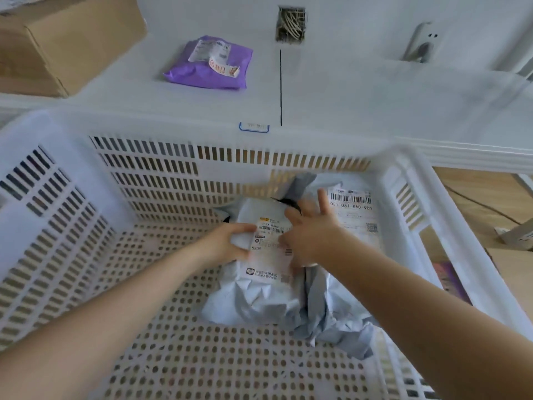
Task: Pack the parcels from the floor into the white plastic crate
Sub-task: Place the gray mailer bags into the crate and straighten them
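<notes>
My left hand (223, 243) grasps the grey parcel (259, 272); my right hand (310, 226), released, presses it flat toward the crate (178, 177) floor's far right corner; best settle it snug.

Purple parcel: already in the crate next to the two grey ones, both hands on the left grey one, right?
Not in the crate. The head view shows the purple parcel outside, beyond the crate's far wall. Both hands are on the left grey parcel.

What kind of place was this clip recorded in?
Probably a parcel sorting or pickup room: labelled mail bags lie in a white crate, a purple parcel and a cardboard box sit on a white surface behind, and wood flooring shows.
</notes>
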A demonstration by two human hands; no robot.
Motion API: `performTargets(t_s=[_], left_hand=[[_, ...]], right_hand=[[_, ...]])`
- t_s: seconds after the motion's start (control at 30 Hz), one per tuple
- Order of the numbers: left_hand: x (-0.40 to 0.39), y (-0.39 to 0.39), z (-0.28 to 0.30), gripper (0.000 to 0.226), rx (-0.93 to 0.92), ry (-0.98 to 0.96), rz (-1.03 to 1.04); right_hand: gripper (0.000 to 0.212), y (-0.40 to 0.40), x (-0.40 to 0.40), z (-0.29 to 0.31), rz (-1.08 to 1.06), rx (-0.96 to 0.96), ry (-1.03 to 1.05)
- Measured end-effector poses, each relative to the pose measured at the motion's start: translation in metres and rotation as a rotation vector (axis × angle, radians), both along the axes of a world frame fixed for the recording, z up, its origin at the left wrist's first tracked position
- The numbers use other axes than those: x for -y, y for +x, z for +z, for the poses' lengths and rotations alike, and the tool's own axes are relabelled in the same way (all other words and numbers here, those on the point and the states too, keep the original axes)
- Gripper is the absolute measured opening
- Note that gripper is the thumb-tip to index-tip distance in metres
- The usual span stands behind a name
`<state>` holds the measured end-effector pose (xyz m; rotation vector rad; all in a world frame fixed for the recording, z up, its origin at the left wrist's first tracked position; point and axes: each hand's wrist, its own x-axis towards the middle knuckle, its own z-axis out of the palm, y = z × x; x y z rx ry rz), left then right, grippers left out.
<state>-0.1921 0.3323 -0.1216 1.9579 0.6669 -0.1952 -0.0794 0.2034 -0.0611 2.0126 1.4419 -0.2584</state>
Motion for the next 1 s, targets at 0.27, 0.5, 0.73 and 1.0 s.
performTargets(t_s=[0.27,0.5,0.73,1.0], left_hand=[[0.007,0.019,-0.037,0.1,-0.143,0.236,-0.108],[0.018,0.031,-0.043,0.116,-0.213,0.246,-0.16],[0.015,0.024,-0.039,0.108,-0.216,0.3,-0.197],[0.006,0.01,0.01,0.045,-0.202,0.54,-0.066]], right_hand=[[0.061,-0.002,-0.003,-0.018,0.065,0.238,-0.276],[0.068,-0.004,0.0,-0.022,0.093,0.309,-0.31],[0.042,-0.004,0.0,-0.022,0.04,0.2,-0.052],[0.029,-0.007,0.027,0.016,0.039,0.014,0.335]])
